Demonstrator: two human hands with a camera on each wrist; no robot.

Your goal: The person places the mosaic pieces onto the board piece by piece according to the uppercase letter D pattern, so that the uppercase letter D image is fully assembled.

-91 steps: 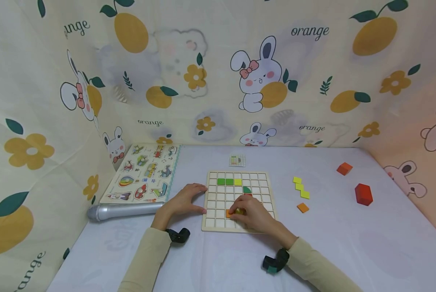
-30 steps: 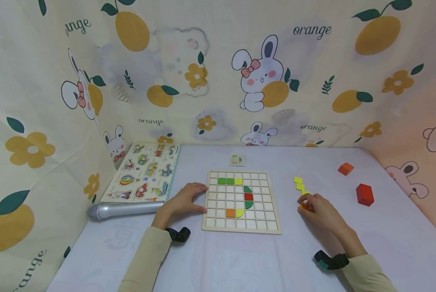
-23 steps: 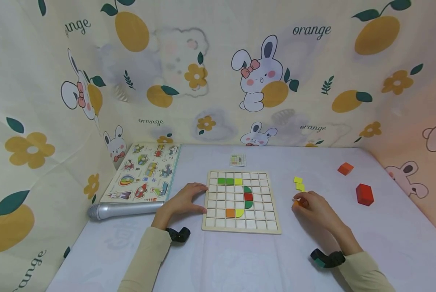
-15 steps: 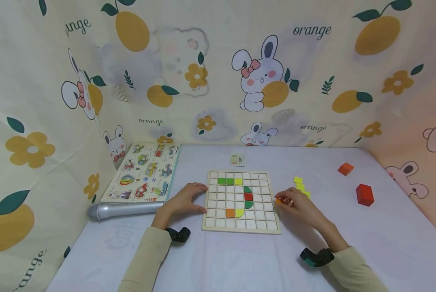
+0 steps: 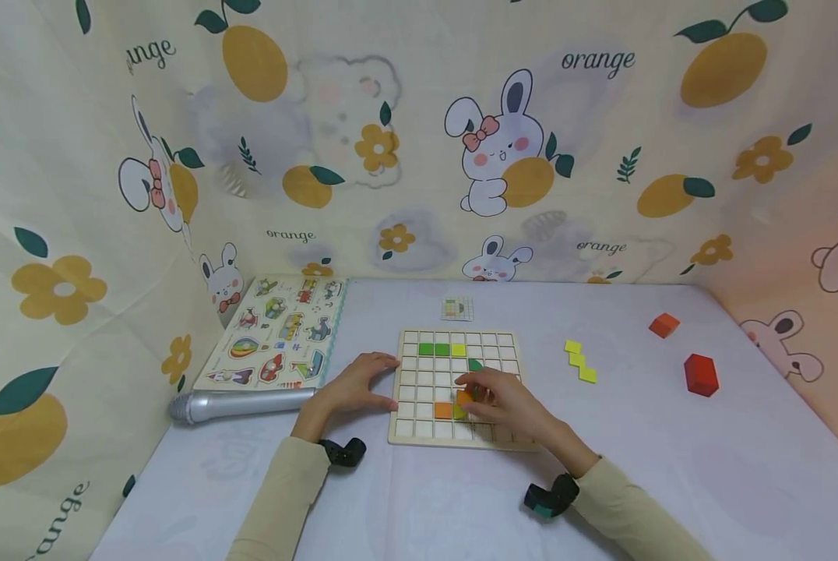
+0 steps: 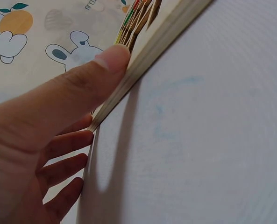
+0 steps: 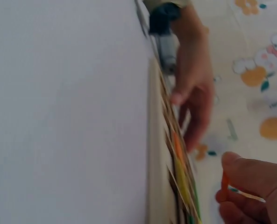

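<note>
A wooden grid board (image 5: 419, 442) lies flat on the table. My left hand (image 5: 354, 383) touches its left edge with thumb and fingertips, the fingers fairly straight in the left wrist view. My right hand (image 5: 506, 399) pinches an orange tile (image 5: 464, 396) between thumb and fingers above the board. Below that tile, an orange square tile (image 5: 443, 411) sits in the grid beside a partly covered yellow rounded tile (image 5: 458, 414). Further up are green tiles (image 5: 434, 350), a yellow square tile (image 5: 457, 350) and a green rounded tile (image 5: 474, 364). My right hand hides the red tile.
Several yellow tiles (image 5: 579, 361) lie right of the board. Beyond them are an orange block (image 5: 664, 325) and a red block (image 5: 702, 375). A small pattern card (image 5: 457, 308) lies behind the board. On the left are a picture board (image 5: 272, 335) and a silver microphone (image 5: 244, 404).
My right hand moved from the board to the right, picked up the loose orange tile, and carried it left over the board. My left hand has stayed at the board's edge.
</note>
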